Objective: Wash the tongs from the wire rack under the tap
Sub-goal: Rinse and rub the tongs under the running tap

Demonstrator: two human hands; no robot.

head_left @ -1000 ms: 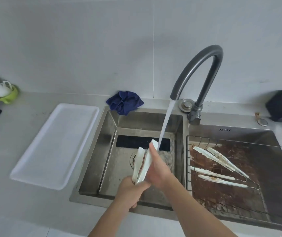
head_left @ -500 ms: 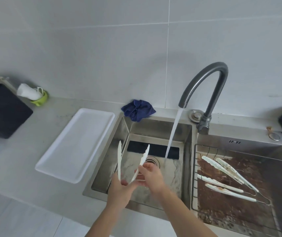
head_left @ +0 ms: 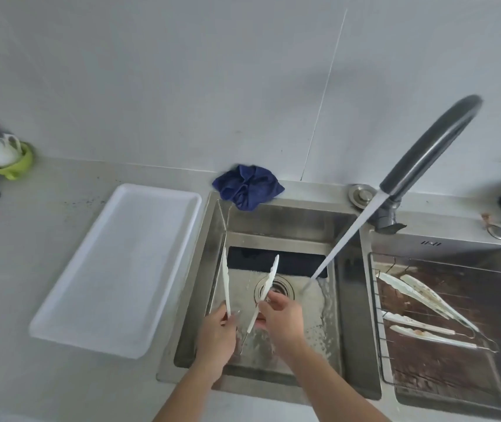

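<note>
Two bare hands hold one pair of white tongs (head_left: 252, 295) over the left sink basin (head_left: 276, 226). The left hand (head_left: 217, 333) has its grip curled around the tongs' left arm, low down near the hinge. The right hand (head_left: 282, 315) pinches the right arm between thumb and fingers, about midway along. The tongs are spread open in a V, tips pointing to the far side, the blades slim and white with scalloped edges. They sit left of the water stream (head_left: 346, 236), which falls slanting from the dark curved tap (head_left: 431, 144) and strikes the basin floor to the right of the drain (head_left: 279, 287).

In the right basin, a wire rack (head_left: 377, 330) carries two more pairs of tongs (head_left: 425, 309), white and smeared with brownish residue, lying flat. On the surface to the left lies a white tray (head_left: 115, 269). A crumpled dark blue cloth (head_left: 247, 185) sits at the far edge of the left basin.
</note>
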